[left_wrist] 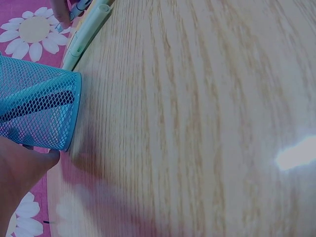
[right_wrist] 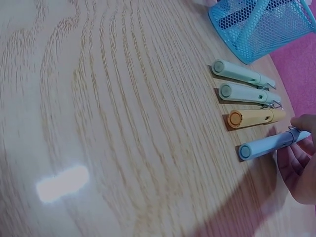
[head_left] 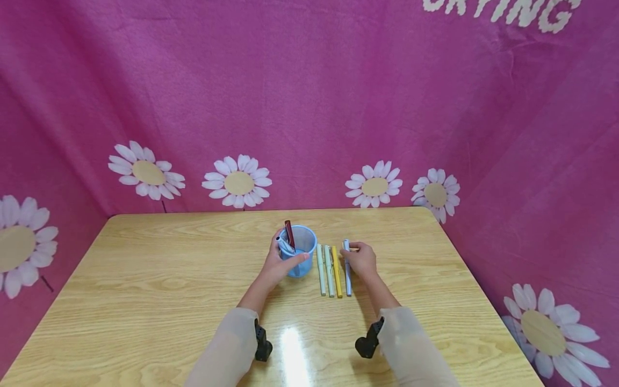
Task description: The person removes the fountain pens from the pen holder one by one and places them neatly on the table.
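A blue mesh pen cup (head_left: 306,236) stands on the table, gripped around its near left side by my left hand (head_left: 279,267). Inside it lean a dark red pen (head_left: 289,232) and a pale blue one (head_left: 285,245). Right of the cup, two pale green pens (head_left: 321,271) and a yellow pen (head_left: 337,273) lie side by side, pointing away from me. My right hand (head_left: 364,260) pinches a light blue pen (head_left: 347,277) near its clip end, beside the yellow one. In the right wrist view, thumb and fingers close round this pen (right_wrist: 266,145).
The wooden table (head_left: 169,279) ends at the back against a pink cloth (head_left: 309,107) printed with white daisies. Each wrist wears a black camera (head_left: 263,344). A bright light reflection (head_left: 294,355) shows on the tabletop between the forearms.
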Tool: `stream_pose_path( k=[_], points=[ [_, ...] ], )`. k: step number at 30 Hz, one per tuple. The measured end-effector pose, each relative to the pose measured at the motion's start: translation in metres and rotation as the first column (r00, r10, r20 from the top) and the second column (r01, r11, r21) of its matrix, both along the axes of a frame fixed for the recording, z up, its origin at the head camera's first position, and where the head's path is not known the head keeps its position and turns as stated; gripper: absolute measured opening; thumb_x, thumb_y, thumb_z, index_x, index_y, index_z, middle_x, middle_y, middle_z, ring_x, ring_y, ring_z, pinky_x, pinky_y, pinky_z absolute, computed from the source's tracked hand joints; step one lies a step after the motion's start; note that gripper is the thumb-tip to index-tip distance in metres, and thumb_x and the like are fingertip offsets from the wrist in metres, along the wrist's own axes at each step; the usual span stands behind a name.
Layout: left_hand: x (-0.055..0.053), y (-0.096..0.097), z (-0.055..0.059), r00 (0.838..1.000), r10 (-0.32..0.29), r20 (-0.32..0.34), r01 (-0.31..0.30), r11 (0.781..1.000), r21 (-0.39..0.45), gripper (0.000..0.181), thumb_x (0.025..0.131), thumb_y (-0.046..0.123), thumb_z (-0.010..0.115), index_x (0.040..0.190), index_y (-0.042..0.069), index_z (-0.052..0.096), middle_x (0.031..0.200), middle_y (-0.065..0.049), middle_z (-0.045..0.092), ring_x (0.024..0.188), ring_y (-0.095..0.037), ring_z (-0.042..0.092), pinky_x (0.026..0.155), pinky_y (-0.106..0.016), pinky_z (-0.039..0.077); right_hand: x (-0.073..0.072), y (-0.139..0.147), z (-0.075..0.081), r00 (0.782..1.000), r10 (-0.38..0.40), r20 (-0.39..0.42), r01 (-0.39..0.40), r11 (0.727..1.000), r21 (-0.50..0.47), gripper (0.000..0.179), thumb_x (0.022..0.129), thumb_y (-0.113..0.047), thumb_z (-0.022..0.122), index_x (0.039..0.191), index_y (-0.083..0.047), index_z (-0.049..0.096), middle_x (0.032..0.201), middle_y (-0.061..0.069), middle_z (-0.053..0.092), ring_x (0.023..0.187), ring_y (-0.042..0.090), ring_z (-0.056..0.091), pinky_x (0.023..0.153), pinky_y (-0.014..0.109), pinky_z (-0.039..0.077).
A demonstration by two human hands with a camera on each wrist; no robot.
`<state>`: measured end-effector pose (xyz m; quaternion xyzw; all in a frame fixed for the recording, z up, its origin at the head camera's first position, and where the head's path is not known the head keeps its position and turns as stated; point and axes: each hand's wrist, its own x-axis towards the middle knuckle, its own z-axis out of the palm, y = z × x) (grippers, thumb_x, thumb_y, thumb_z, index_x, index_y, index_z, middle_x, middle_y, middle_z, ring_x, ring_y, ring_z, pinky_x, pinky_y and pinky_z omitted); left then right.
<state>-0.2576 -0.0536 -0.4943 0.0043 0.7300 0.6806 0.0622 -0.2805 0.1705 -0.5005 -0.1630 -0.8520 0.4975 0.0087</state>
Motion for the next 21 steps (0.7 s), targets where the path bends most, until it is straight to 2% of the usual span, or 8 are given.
stream_pose_path(
  k=[7,11,15,21],
  points=[
    [0.0000,-0.0002,0.0009,1.000,0.001,-0.001,-0.001,1.000,0.004,0.098,0.075,0.030,0.079,0.149,0.025,0.015,0.150,-0.009,0.030,0.139,-0.030,0.026,0.112,-0.054,0.024,-0.0028,-0.0025,-0.0066,1.000,-0.012,0.013,0.012,1.000,-0.013,0.036,0.084,-0.019,0.068,0.112,0.003,0.062,0.108,0.020,0.064,0.085,0.019,0.062,0.063,0.023,0.052],
    [-0.0002,0.0001,0.0011,1.000,0.009,0.001,-0.009,1.000,0.006,0.096,0.075,0.027,0.078,0.149,0.025,0.016,0.149,-0.009,0.031,0.139,-0.030,0.027,0.112,-0.053,0.024,-0.0009,-0.0045,-0.0039,1.000,-0.021,0.004,0.021,1.000,-0.001,0.036,0.083,-0.020,0.069,0.110,0.003,0.063,0.104,0.019,0.065,0.084,0.020,0.063,0.065,0.027,0.054],
    [-0.0001,0.0000,0.0015,1.000,0.011,0.003,-0.011,1.000,-0.001,0.096,0.076,0.026,0.077,0.149,0.025,0.015,0.149,-0.010,0.031,0.139,-0.031,0.026,0.112,-0.053,0.024,-0.0012,-0.0062,-0.0036,0.999,-0.029,0.035,0.029,1.000,-0.002,0.038,0.083,-0.021,0.069,0.113,0.002,0.062,0.109,0.019,0.065,0.092,0.023,0.064,0.070,0.028,0.054],
    [0.0006,0.0007,0.0010,1.000,0.005,0.015,-0.005,1.000,-0.010,0.096,0.077,0.027,0.077,0.149,0.026,0.014,0.151,-0.010,0.029,0.140,-0.031,0.024,0.113,-0.054,0.023,0.0000,-0.0086,-0.0023,0.998,-0.025,0.052,0.024,0.999,0.031,0.038,0.084,-0.022,0.069,0.112,0.003,0.062,0.107,0.020,0.066,0.090,0.022,0.064,0.063,0.023,0.051]
  ],
)
